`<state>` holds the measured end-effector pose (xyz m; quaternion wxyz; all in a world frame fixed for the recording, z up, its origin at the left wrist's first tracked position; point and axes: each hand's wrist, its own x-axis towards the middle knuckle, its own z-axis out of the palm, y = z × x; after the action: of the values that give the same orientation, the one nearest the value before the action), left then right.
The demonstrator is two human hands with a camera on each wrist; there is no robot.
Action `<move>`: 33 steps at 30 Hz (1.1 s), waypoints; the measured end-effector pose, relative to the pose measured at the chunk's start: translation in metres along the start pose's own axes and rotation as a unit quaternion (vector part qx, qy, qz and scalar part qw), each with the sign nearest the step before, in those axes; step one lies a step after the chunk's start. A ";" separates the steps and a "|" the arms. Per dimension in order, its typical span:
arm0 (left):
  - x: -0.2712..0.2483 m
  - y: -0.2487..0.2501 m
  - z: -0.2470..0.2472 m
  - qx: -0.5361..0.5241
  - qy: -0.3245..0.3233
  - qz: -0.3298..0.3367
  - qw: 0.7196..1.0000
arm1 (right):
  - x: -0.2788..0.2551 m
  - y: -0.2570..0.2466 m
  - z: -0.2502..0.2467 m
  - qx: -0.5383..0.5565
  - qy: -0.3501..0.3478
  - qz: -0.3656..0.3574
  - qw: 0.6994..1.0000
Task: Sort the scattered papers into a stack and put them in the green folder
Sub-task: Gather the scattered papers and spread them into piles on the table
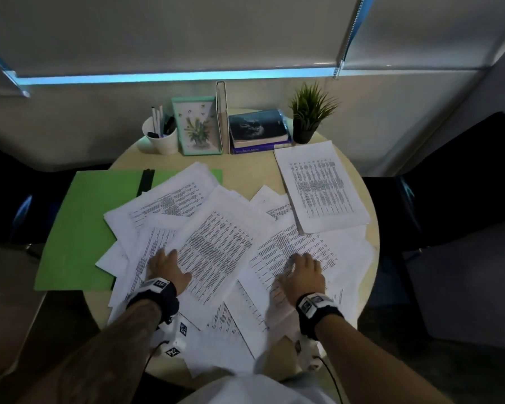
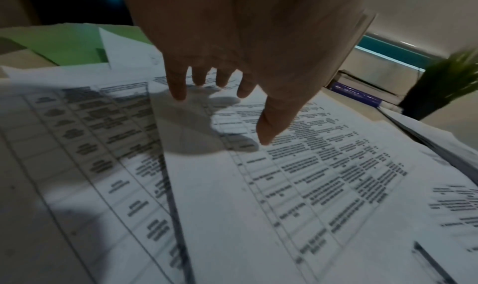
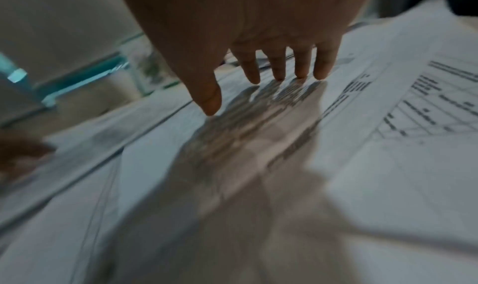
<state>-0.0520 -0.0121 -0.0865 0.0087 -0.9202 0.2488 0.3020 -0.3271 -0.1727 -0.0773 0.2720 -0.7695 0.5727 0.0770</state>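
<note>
Both forearms came in from the near edge, each wearing a dark wrist strap with a white tag; the print on the tags was too small to read. Just beyond them, the left hand (image 1: 166, 268) lay over the scattered papers (image 1: 216, 243) with fingers spread and straight, fingertips (image 2: 178, 93) touching a sheet. The right hand (image 1: 302, 272) was likewise spread, fingers extended onto another sheet, holding nothing. Those sheets carried printed tables of small text, none of it legible, and overlapped one another across most of the round table (image 1: 245, 170). At the left, the green folder (image 1: 79, 223) lay open and flat, its right part covered by papers, a dark strip running along its fold. Farther right sat a neater stack of papers (image 1: 321, 188), apart from the hands. At the far edge stood a white cup of pens (image 1: 161, 138), a framed flower picture (image 1: 197, 125), an upright binder (image 1: 222, 115), stacked books (image 1: 258, 131) with an unreadable purple spine, and a potted plant (image 1: 308, 112).
</note>
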 end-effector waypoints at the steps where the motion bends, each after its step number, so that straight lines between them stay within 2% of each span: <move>1: 0.003 -0.005 -0.002 0.004 -0.019 0.001 1.000 | -0.008 -0.004 0.010 -0.034 -0.016 -0.022 0.999; 3: 0.004 -0.012 -0.005 0.032 -0.031 0.025 0.999 | -0.021 -0.014 0.025 -0.062 -0.043 -0.045 0.996; 7: 0.002 -0.019 -0.013 0.073 -0.007 0.090 0.993 | -0.034 -0.042 0.039 -0.094 -0.060 -0.143 0.983; 9: 0.000 -0.021 -0.015 0.084 0.006 0.117 0.990 | -0.037 -0.055 0.043 -0.078 -0.052 -0.177 0.980; 10: 0.000 -0.022 -0.014 0.091 0.012 0.131 0.987 | -0.039 -0.059 0.044 -0.049 -0.018 -0.158 0.986; 11: 0.000 -0.023 -0.013 0.098 0.013 0.144 0.985 | -0.041 -0.062 0.044 -0.008 0.032 -0.103 0.994; 13: -0.001 -0.027 -0.011 0.111 -0.009 0.159 0.981 | -0.045 -0.058 0.043 0.081 0.096 0.075 0.989; 14: -0.002 -0.029 -0.011 0.119 -0.023 0.163 0.979 | -0.046 -0.056 0.043 0.128 0.093 0.154 0.975; 16: -0.004 -0.031 -0.009 0.135 -0.037 0.175 0.975 | -0.047 -0.058 0.041 0.230 0.064 0.224 0.945; 19: -0.007 -0.034 -0.007 0.131 -0.054 0.198 0.970 | -0.043 -0.078 0.038 0.370 0.051 0.244 0.895; 21: -0.008 -0.036 -0.006 0.129 -0.078 0.212 0.966 | -0.041 -0.093 0.035 0.423 0.039 0.265 0.865; 23: -0.010 -0.036 -0.007 0.128 -0.090 0.221 0.963 | -0.039 -0.100 0.034 0.409 0.009 0.260 0.875; 25: -0.012 -0.038 -0.010 0.125 -0.093 0.222 0.963 | -0.037 -0.103 0.035 0.351 -0.015 0.229 0.908; 27: -0.014 -0.040 -0.015 0.117 -0.088 0.227 0.963 | -0.038 -0.102 0.032 0.318 0.010 0.200 0.927; 30: -0.010 -0.043 -0.025 0.020 -0.054 0.201 0.978 | -0.041 -0.092 0.020 0.341 0.072 0.189 0.918; 33: -0.005 -0.049 -0.044 -0.030 0.016 0.105 0.994 | -0.043 -0.079 0.007 0.358 0.106 0.206 0.905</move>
<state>-0.0089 0.0260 -0.0541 -0.0549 -0.8937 0.3345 0.2940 -0.2670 -0.1172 -0.0386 0.4447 -0.4894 0.7327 -0.1607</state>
